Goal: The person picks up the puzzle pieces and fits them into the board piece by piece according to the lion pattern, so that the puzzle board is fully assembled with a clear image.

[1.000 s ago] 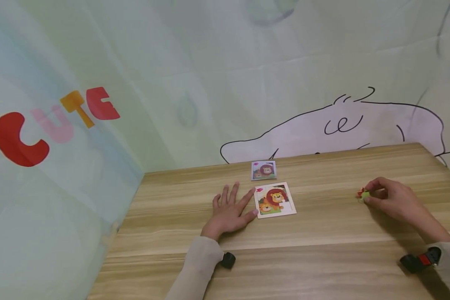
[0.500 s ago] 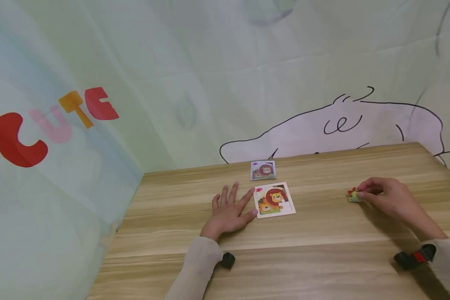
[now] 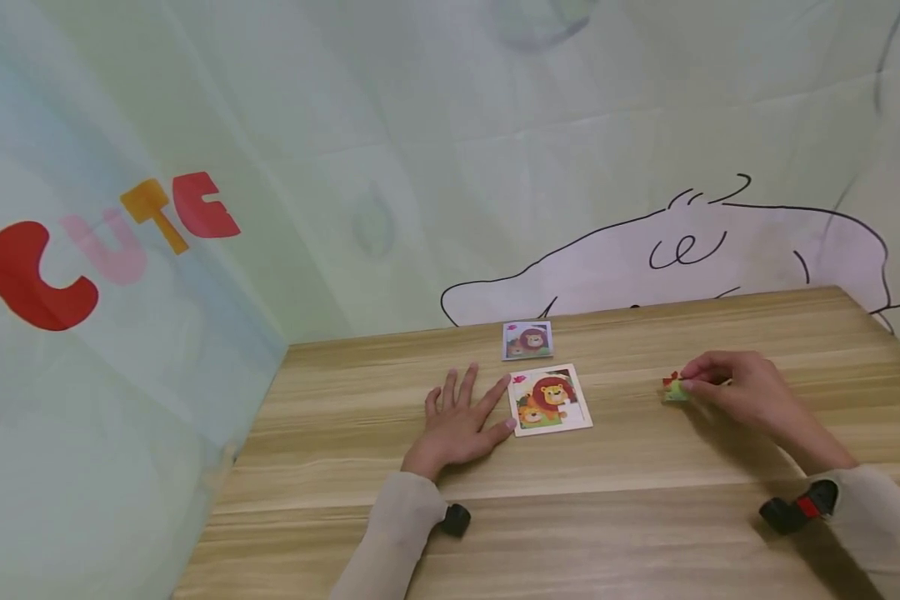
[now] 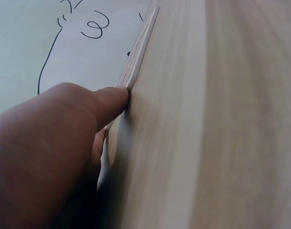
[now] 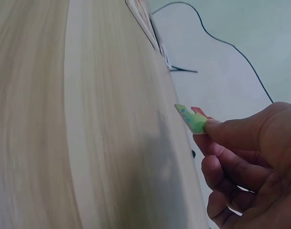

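Observation:
A lion jigsaw puzzle (image 3: 547, 400) in a pale square frame lies on the wooden table, with a white gap at its lower right. My left hand (image 3: 457, 423) rests flat beside it, fingers spread, thumb and index fingertip touching the frame's left edge; the left wrist view shows the thumb against the frame's edge (image 4: 136, 64). To the right of the puzzle, my right hand (image 3: 738, 392) pinches a green and red puzzle piece (image 3: 675, 388) between thumb and index finger. In the right wrist view the piece (image 5: 193, 120) is held above the tabletop, partly covered by the thumb.
Behind the puzzle lies a smaller square card (image 3: 527, 341) with the same lion picture. The wooden table (image 3: 570, 517) meets a printed cloth backdrop (image 3: 390, 167) at its back and left edges. A black device (image 3: 457, 521) is worn on the left wrist.
My right hand has moved left across the table, carrying the puzzle piece closer to the framed puzzle. The left hand and the puzzle have stayed where they were.

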Motion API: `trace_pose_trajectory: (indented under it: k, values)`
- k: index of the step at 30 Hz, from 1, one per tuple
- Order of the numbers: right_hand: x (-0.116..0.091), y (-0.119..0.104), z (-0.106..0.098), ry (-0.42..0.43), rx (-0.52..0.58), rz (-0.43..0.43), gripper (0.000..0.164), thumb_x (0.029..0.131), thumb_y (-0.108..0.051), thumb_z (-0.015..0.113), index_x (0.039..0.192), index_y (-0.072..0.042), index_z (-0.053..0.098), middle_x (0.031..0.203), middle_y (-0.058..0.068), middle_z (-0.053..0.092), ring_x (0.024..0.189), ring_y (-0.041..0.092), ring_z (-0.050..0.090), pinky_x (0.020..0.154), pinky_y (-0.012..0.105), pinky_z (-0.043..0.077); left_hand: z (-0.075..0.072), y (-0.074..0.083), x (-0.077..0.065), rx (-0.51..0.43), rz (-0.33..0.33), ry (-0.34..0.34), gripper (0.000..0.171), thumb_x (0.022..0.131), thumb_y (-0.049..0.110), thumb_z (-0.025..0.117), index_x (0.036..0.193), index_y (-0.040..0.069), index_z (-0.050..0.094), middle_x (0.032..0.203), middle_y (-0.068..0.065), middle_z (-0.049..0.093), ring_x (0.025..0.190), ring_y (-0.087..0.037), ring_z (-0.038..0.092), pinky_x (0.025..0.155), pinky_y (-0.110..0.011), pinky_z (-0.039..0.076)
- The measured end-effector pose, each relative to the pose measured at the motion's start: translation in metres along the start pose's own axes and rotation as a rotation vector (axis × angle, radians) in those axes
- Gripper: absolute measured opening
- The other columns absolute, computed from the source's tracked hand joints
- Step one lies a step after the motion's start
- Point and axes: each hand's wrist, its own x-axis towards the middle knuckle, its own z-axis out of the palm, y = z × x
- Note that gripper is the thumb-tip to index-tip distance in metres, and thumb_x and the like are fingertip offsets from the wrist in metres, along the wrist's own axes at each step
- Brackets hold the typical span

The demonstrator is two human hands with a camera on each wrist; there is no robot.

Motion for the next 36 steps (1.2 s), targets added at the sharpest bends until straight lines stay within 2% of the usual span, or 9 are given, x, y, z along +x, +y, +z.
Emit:
trace_pose_trajectory:
  k: [11, 25, 36]
  values:
    - [0.009, -0.025, 0.022, -0.022, 0.072, -0.089, 0.009, 0.096, -0.017, 0.080, 0.102, -0.010, 0.078, 0.088, 0.001, 0.078, 0.077, 0.004, 0.060, 0.067, 0.023, 0.046, -0.001, 0.000, -0.001, -0.006, -0.008, -0.004, 0.076, 0.104, 0.072, 0.040, 0.171, 0.046, 0.015, 0.184, -0.011, -0.008, 0.169, -0.046, -0.014, 0.131, -0.071, -0.006]
    - [0.023, -0.052, 0.049, -0.122, 0.143, -0.076, 0.007, 0.098, -0.017, 0.079, 0.102, -0.011, 0.078, 0.091, 0.002, 0.077, 0.083, 0.016, 0.060, 0.070, 0.025, 0.046, 0.000, 0.000, 0.001, 0.000, -0.005, -0.003, 0.076, 0.104, 0.073, 0.039, 0.171, 0.046, 0.015, 0.184, -0.010, -0.008, 0.169, -0.045, -0.014, 0.131, -0.071, -0.006]
    - [0.030, -0.063, 0.065, -0.158, 0.168, -0.114, 0.006, 0.098, -0.015, 0.078, 0.100, -0.010, 0.080, 0.087, 0.002, 0.076, 0.079, 0.015, 0.060, 0.068, 0.024, 0.046, 0.000, -0.001, 0.000, -0.018, 0.016, 0.005, 0.075, 0.105, 0.071, 0.041, 0.171, 0.046, 0.014, 0.184, -0.011, -0.009, 0.169, -0.045, -0.015, 0.130, -0.072, -0.005]
